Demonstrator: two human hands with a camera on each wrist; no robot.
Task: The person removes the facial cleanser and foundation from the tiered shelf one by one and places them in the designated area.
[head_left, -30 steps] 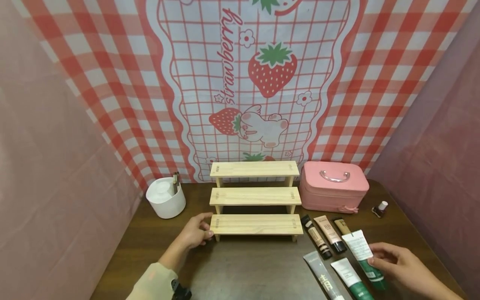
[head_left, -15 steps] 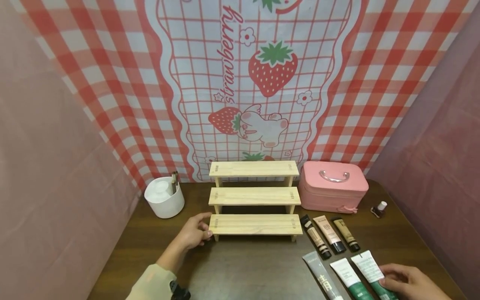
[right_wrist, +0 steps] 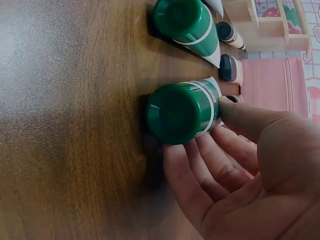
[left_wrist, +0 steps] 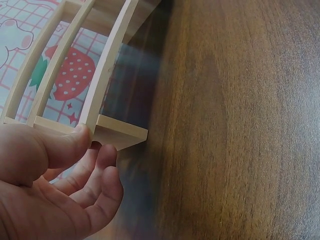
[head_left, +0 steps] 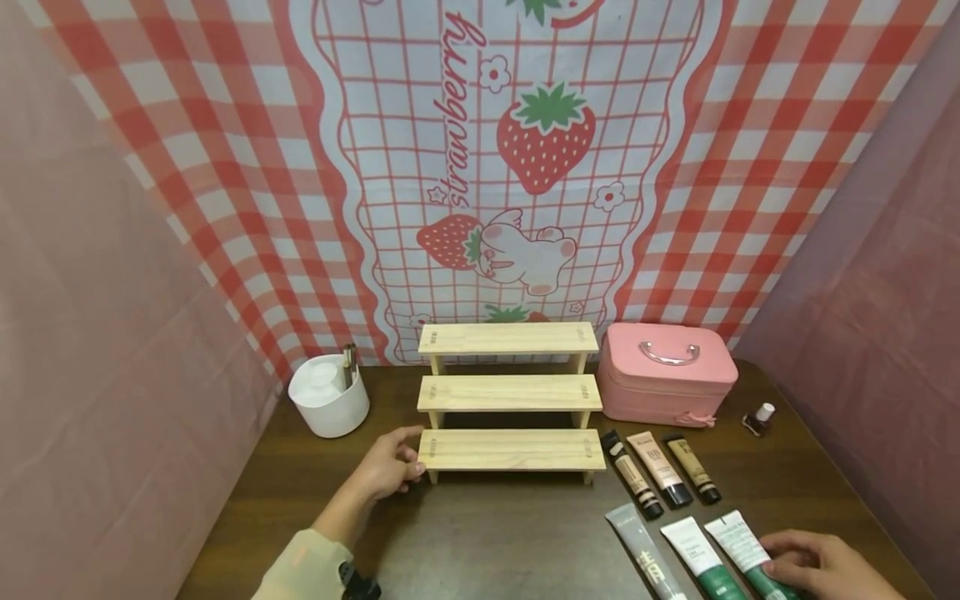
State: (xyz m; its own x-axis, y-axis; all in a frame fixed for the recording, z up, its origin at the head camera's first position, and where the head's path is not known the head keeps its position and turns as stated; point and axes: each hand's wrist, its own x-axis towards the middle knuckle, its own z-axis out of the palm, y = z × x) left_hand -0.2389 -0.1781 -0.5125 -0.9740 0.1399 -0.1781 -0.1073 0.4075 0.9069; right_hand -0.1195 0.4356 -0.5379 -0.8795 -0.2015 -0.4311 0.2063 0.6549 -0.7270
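A three-tier wooden shelf (head_left: 512, 450) stands against the back cloth. My left hand (head_left: 390, 465) holds the left end of its lowest tier, thumb on the board's edge and fingers curled beneath, as the left wrist view shows. At the front right, my right hand (head_left: 817, 563) grips a green-and-white squeeze tube (head_left: 742, 546) between thumb and fingers; its green cap (right_wrist: 172, 114) faces the right wrist camera. Beside it lie a similar green-and-white tube (head_left: 697, 554) and a grey tube (head_left: 643, 550). Behind these are a concealer tube (head_left: 633, 475), a BB cream tube (head_left: 660, 468) and a gold tube (head_left: 692, 468).
A pink case (head_left: 669, 375) with a metal handle sits right of the shelf, a small nail polish bottle (head_left: 759, 419) beyond it. At the back left is a white round holder (head_left: 328, 396) with thin sticks. Pink cloth (head_left: 885, 333) flanks the dark wooden table (head_left: 480, 542).
The green-and-white tube in my right hand has come down and towards me, into line with the other front tubes, uncovering the gold tube. My left hand has stayed at the shelf.
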